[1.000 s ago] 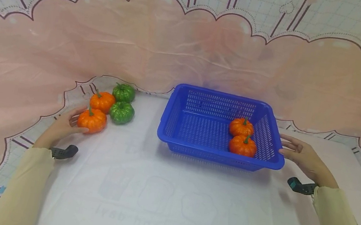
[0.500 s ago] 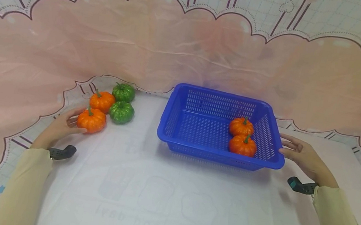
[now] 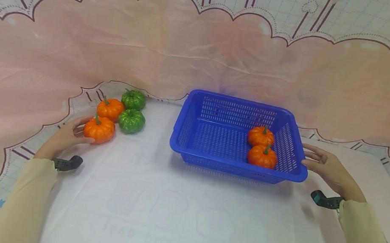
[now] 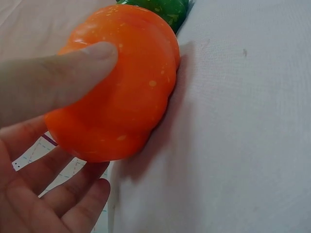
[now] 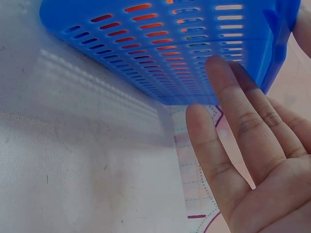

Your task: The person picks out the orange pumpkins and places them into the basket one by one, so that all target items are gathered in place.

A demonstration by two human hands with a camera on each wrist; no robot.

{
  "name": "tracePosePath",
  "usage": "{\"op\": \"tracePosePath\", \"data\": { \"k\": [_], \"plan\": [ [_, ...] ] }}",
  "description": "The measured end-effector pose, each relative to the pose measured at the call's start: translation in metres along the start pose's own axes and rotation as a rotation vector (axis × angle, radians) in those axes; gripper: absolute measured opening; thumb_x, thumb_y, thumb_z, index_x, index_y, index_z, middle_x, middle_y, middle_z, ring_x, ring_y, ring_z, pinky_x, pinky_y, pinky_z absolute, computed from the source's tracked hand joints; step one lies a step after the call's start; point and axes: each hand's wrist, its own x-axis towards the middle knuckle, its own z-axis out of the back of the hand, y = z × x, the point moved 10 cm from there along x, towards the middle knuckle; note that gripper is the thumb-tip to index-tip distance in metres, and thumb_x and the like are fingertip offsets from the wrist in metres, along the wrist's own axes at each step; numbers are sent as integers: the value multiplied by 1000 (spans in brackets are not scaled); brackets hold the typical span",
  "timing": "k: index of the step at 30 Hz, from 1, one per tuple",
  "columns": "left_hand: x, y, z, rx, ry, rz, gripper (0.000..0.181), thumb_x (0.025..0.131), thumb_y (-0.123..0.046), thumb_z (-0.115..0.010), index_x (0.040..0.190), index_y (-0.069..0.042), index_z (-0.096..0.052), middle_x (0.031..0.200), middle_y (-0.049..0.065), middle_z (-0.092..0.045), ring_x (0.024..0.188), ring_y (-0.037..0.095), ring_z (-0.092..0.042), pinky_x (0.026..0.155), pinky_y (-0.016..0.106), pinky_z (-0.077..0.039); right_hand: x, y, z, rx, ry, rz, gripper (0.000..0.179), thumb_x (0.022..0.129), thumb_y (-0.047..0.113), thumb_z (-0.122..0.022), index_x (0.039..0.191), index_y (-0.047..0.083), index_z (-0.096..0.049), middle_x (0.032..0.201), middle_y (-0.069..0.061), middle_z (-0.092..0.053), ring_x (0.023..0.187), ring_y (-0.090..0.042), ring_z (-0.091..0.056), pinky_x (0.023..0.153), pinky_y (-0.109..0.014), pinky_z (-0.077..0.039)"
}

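Note:
At the left of the head view, my left hand (image 3: 66, 136) is round the nearer orange pumpkin (image 3: 99, 130), which sits on the white cloth. The left wrist view shows the thumb (image 4: 82, 70) over one side of this pumpkin and fingers behind it, some tips hidden. My right hand (image 3: 330, 172) is at the right end of a blue plastic basket (image 3: 226, 165). Its fingers (image 5: 250, 121) are fairly straight, beside the slotted outer wall, with the thumb up by the rim. Two orange pumpkins (image 3: 262, 157) lie in the basket's right part.
Behind the held pumpkin are another orange pumpkin (image 3: 111, 109) and two green pumpkins (image 3: 131, 121), grouped closely. The white tablecloth (image 3: 179, 217) reaches back to a pink patterned curtain (image 3: 191, 52). A dark wrist camera (image 3: 69, 163) sits at each sleeve end.
Hardly anything differs. Both hands, the pumpkins and the basket keep their places, with only a very slight shift of the left forearm and the view.

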Motion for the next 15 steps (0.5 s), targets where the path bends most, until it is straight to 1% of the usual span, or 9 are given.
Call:
{"op": "tracePosePath", "data": {
  "k": [7,15],
  "plan": [
    [4,1,-2,-6,5,0,89,88,-27,-66,151,-7,-6,155,27,-6,136,52,-18,108,64,-24,0,0,0,11,6,-9,78,93,27,-58,150,3,-10,152,-29,-19,138,-49,-18,107,-69,-22],
    [6,2,-4,1,3,6,90,88,-26,-66,151,-8,-4,155,26,-5,137,52,-18,109,63,-23,-2,4,-1,9,3,-13,79,93,27,-59,150,3,-10,152,-29,-19,138,-50,-19,107,-69,-22]
  ]
}}
